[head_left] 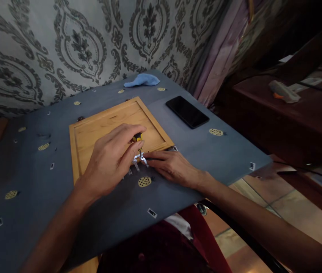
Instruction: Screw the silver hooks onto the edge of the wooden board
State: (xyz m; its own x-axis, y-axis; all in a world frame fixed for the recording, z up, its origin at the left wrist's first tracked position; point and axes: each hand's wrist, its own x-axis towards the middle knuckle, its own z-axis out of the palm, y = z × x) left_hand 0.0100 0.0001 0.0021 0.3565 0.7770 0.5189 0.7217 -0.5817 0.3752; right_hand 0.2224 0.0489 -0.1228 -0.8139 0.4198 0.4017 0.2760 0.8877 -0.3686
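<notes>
A wooden framed panel (101, 123) lies flat on a table covered with a blue-grey cloth (223, 151). My left hand (112, 159) is closed round a small screwdriver with a yellow and black handle (137, 137), held upright at the panel's near edge. Its tip meets a small metal hinge (138, 159) at that edge. My right hand (172, 165) lies flat on the cloth beside the hinge, fingers pointing left and pressing on it.
A black phone (187, 111) lies on the cloth to the right of the panel. A folded blue rag (142, 80) sits at the far edge by the patterned wall. A dark wooden bench (291, 113) stands to the right, over tiled floor.
</notes>
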